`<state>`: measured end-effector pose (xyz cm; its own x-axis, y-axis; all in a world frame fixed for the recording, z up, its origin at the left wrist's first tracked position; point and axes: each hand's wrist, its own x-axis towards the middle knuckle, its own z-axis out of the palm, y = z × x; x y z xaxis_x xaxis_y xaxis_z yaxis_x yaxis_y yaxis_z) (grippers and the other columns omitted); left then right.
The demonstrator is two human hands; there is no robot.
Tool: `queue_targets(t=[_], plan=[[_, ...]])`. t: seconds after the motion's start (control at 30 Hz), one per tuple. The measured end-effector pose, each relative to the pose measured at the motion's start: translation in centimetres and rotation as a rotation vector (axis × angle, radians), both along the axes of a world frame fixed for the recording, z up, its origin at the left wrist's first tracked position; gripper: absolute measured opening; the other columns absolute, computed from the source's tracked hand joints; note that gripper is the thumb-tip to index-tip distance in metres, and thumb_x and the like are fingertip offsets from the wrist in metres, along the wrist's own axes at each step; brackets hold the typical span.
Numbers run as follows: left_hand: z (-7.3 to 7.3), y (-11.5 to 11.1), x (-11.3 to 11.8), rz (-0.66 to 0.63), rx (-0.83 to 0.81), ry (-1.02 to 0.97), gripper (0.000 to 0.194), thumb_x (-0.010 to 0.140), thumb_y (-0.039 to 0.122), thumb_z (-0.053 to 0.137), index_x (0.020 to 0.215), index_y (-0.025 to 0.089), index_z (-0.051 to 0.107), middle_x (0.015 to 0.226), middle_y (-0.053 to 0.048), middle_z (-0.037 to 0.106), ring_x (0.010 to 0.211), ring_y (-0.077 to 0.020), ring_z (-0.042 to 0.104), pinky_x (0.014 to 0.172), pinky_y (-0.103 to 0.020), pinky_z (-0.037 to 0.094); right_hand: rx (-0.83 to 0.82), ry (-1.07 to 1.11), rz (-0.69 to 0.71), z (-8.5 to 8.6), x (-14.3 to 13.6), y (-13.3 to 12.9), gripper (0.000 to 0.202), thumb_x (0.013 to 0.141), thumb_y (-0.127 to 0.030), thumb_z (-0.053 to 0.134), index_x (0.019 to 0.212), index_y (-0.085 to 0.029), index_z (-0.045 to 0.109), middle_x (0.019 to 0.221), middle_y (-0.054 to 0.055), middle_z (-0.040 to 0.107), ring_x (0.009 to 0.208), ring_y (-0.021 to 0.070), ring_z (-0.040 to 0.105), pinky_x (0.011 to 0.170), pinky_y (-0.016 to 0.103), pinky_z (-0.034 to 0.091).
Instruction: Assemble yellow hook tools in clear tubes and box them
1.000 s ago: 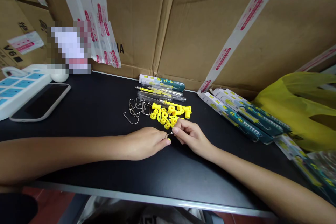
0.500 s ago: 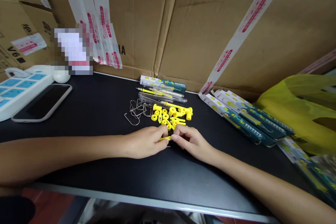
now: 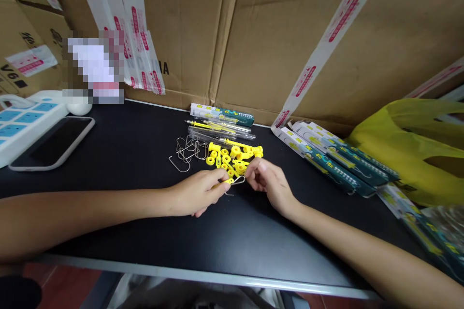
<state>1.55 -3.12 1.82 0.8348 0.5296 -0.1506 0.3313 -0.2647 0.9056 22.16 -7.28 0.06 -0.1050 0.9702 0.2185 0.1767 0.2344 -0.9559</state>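
My left hand is closed on a yellow plastic piece, most of which is hidden by the fingers. From its tip a bent wire hook points right, its loop facing my right hand. My right hand is just beyond that loop, fingers loosely curled and nothing visible between them. Behind both hands lies a pile of small yellow plastic parts, rings and caps among them. Several loose metal hooks lie tangled to its left. Clear plastic tubes with yellow rods rest behind the pile.
A printed box lies along the cardboard wall. More such boxes are stacked at right beside a yellow plastic bag. At left are a phone and a white power strip. The black table ends at a grey front edge.
My right hand has let go of the wire hook and shifted slightly up and right. The hook's loop now shows at the end of the yellow piece in my left hand.
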Motion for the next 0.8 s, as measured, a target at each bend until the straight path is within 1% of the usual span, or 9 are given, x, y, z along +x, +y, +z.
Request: queue_targets(t=[0.13,0.3,0.4,0.53,0.57,0.6,0.7,0.77,0.8], plan=[[-0.5,0.4,0.3,0.055,-0.159,-0.141,0.02,0.094,0.034,0.034,0.078,0.02,0.033,0.055,0.01,0.039,0.029,-0.0012,0.036,0.028,-0.011,0.026,-0.027,0.212,-0.115,-0.4,0.2,0.7,0.042,0.094,-0.043,0.036,0.063,-0.018,0.051,0.051,-0.003,0.044,0.048,0.0106,0.039,0.049,0.025,0.03],[-0.9,1.2,0.6,0.115,-0.333,-0.264,0.023,0.094,0.034,0.034,0.076,0.021,0.029,0.054,0.012,0.035,0.028,-0.0004,0.033,0.027,-0.01,0.024,-0.034,0.091,0.034,0.0,-1.5,-1.4,0.046,0.095,-0.039,0.038,0.056,-0.018,0.048,0.049,-0.001,0.048,0.051,0.0118,0.044,0.058,0.027,0.036],[-1.0,1.3,0.7,0.134,-0.358,-0.281,0.024,0.094,0.036,0.035,0.076,0.021,0.029,0.053,0.012,0.033,0.028,-0.0005,0.031,0.026,-0.009,0.023,-0.153,0.076,0.283,1.2,-2.8,-3.9,0.044,0.094,-0.04,0.039,0.057,-0.018,0.048,0.052,0.0,0.051,0.052,0.0116,0.047,0.058,0.027,0.038],[-1.0,1.0,0.6,0.074,-0.325,-0.259,0.023,0.093,0.037,0.038,0.078,0.021,0.031,0.053,0.012,0.032,0.03,-0.0006,0.028,0.027,-0.01,0.026,-0.468,-0.021,0.909,2.6,-3.1,-5.9,0.042,0.089,-0.049,0.043,0.064,-0.018,0.051,0.06,0.003,0.057,0.056,0.0133,0.054,0.056,0.027,0.042],[-1.0,0.9,0.6,0.045,-0.302,-0.246,0.022,0.093,0.037,0.038,0.079,0.021,0.032,0.053,0.012,0.033,0.031,-0.0008,0.028,0.028,-0.01,0.027,-0.426,-0.043,0.88,2.7,-2.8,-5.9,0.042,0.089,-0.05,0.044,0.062,-0.018,0.052,0.058,0.002,0.055,0.053,0.0127,0.052,0.054,0.026,0.04],[-0.9,0.8,0.5,0.018,-0.273,-0.232,0.022,0.093,0.037,0.038,0.08,0.02,0.033,0.054,0.011,0.034,0.032,-0.001,0.029,0.029,-0.011,0.027,-0.3,-0.024,0.724,2.6,-2.4,-5.6,0.045,0.09,-0.049,0.042,0.058,-0.018,0.049,0.054,0.001,0.051,0.049,0.0114,0.047,0.051,0.026,0.037],[-0.7,0.7,0.3,-0.04,-0.186,-0.178,0.022,0.093,0.038,0.038,0.081,0.02,0.034,0.057,0.01,0.038,0.034,-0.0014,0.032,0.03,-0.011,0.026,0.127,-0.01,0.051,1.8,-0.9,-3.7,0.046,0.093,-0.041,0.04,0.053,-0.019,0.038,0.049,-0.004,0.034,0.047,0.0093,0.032,0.049,0.025,0.028],[-0.4,0.7,0.2,-0.06,-0.143,-0.137,0.021,0.094,0.037,0.037,0.081,0.02,0.035,0.059,0.009,0.039,0.035,-0.0017,0.033,0.03,-0.012,0.025,0.203,-0.159,-0.092,1.2,-0.3,-2.4,0.04,0.091,-0.039,0.046,0.057,-0.019,0.038,0.053,-0.005,0.033,0.049,0.0091,0.03,0.048,0.024,0.026],[-0.2,0.7,0.2,-0.07,-0.125,-0.118,0.021,0.094,0.037,0.037,0.081,0.02,0.035,0.059,0.009,0.039,0.035,-0.0019,0.034,0.031,-0.012,0.026,0.188,-0.233,-0.064,1.0,-0.2,-2.0,0.036,0.09,-0.037,0.048,0.06,-0.019,0.041,0.055,-0.004,0.036,0.051,0.0091,0.032,0.049,0.024,0.027]])
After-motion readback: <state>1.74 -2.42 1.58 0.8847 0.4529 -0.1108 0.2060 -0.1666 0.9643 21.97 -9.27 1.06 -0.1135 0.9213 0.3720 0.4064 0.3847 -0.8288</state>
